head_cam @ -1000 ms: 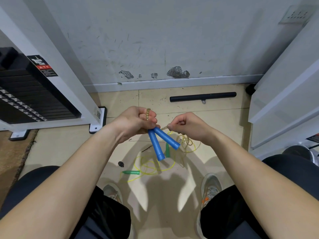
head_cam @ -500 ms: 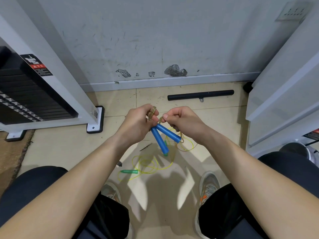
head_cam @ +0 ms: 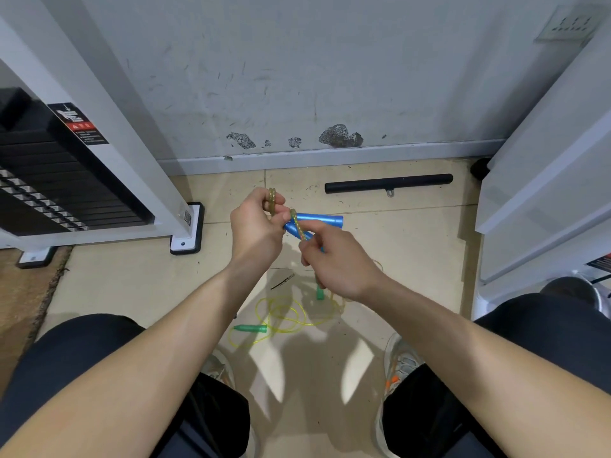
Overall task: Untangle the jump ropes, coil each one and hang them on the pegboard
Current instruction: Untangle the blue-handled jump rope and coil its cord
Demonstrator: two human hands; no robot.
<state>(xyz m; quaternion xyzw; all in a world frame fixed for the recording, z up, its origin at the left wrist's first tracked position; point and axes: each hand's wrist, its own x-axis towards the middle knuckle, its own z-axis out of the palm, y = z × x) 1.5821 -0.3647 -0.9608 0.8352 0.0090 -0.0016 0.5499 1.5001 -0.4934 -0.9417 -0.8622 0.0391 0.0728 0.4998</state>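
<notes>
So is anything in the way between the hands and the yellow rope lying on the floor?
Nothing visible blocks it. The yellow rope lies on bare floor below the hands. But both are busy: the left hand holds the blue handles, the right hand pinches their gold rope.

floor (head_cam: 413, 259): beige tiles | 12 o'clock: black bar (head_cam: 388, 184) lying flat near the skirting | 9 o'clock: black weight stack (head_cam: 49, 180) in a white frame, warning label (head_cam: 79, 123) | 8 o'clock: brown mat (head_cam: 20, 292) | wall (head_cam: 297, 77): scuffed, chipped patches (head_cam: 340, 136) | 1 o'clock: socket plate (head_cam: 567, 26) | 3 o'clock: white panels (head_cam: 545, 193)
</notes>
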